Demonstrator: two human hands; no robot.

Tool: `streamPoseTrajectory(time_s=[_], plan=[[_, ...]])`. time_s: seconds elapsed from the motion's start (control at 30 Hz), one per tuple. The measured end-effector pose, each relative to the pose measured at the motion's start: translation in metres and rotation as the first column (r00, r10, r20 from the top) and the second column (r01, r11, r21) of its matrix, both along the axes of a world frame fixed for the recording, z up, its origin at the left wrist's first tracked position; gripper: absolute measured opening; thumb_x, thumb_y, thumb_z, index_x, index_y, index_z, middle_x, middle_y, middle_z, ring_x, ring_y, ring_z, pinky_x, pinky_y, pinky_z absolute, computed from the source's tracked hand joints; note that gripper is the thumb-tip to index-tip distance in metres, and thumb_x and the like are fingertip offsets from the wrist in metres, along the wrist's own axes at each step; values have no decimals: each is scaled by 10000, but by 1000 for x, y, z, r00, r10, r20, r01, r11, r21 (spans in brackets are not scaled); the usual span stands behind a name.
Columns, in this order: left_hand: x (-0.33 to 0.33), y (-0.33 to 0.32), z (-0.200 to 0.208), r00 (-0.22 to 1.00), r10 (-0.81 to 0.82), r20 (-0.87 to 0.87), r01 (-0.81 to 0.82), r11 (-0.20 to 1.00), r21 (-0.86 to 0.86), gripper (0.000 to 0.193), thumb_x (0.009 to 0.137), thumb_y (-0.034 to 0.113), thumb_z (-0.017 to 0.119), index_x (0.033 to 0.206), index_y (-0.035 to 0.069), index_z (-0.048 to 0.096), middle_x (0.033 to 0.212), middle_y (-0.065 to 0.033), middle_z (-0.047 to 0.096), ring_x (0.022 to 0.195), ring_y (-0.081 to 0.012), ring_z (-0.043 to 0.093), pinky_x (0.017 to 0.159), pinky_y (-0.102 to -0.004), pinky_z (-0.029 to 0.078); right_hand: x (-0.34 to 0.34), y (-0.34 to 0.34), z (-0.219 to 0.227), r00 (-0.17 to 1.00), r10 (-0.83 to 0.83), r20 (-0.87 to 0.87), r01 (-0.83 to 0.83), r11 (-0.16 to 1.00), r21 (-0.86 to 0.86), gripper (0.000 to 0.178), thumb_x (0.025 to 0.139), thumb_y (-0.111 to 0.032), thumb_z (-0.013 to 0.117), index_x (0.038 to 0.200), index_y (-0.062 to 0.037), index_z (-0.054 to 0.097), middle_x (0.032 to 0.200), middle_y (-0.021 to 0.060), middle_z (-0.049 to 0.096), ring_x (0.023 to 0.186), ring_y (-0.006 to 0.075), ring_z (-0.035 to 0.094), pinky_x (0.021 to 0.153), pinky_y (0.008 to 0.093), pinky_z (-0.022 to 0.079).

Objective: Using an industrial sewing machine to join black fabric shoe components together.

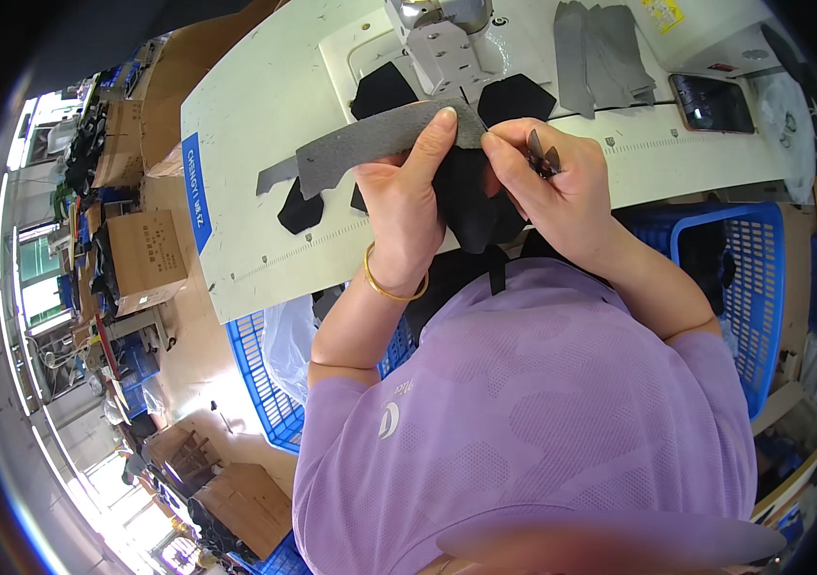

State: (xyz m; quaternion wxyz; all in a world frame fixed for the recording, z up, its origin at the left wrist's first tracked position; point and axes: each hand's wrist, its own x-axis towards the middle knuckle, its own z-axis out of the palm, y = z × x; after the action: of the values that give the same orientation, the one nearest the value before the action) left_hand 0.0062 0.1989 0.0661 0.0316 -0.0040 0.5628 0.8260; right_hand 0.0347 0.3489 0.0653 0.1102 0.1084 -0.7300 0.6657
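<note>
My left hand [401,196] grips a grey fabric strip [356,144], its thumb pressed flat on top near the right end. Beneath that end hangs a black fabric piece [466,201], partly hidden by my hands. At the strip's right edge, my right hand [567,196] pinches with thumb and forefinger. Small dark-bladed thread snips [544,158] stick out between its fingers, their handles out of sight. Around the hands, black cut pieces lie on the table: one at the upper left [383,90], one at the upper right [518,98] and one at the lower left [301,207].
A sewing machine [442,53] stands just beyond my hands on the pale table [246,206]. Several grey strips [602,57] and a phone [712,103] lie to the right. Blue plastic baskets stand below the table at right [755,287] and left [260,379]. Cardboard boxes [145,259] sit farther left.
</note>
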Motion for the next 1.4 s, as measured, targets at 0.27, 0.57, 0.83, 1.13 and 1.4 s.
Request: streamPoseTrajectory(time_s=[0.27,0.57,0.83,1.13,1.4], plan=[[-16,-4,6,988,19,-152,-39,991,-130,152,907,96,654,870,-51,653,781,-105,666,617,-150,630,514,-271,518,-12,-5,9,1000,-9,-30,9,1000,3,121,903,-106,630,835,-6,631,617,45,633,544,92,611,515,236,463],[-66,-9,50,999,26,-44,-28,998,-56,90,836,23,723,849,-59,690,803,-67,676,662,-111,609,576,-243,489,-55,-16,40,999,-12,47,19,989,-145,235,929,-188,579,778,-16,632,577,17,627,470,48,521,449,224,393],[-89,-7,64,996,18,-87,-25,996,-86,115,823,10,711,858,-95,681,808,-107,680,656,-142,634,567,-257,508,-73,-18,43,999,2,37,9,960,-278,249,940,-173,559,750,-27,623,548,11,603,427,33,465,398,216,331],[-91,-9,65,995,-31,-93,21,994,-106,99,819,-4,708,882,-79,693,825,-100,687,675,-139,642,583,-261,515,-74,-18,41,998,33,48,-16,946,-325,263,944,-150,552,716,-31,610,549,23,597,418,23,441,386,206,304],[-99,-16,64,987,-65,-150,44,989,-142,122,819,-4,708,887,-105,691,826,-120,694,679,-157,660,587,-259,523,-78,-23,42,999,-31,10,32,986,-163,301,885,-132,529,608,-24,579,484,8,556,400,56,448,404,234,326]])
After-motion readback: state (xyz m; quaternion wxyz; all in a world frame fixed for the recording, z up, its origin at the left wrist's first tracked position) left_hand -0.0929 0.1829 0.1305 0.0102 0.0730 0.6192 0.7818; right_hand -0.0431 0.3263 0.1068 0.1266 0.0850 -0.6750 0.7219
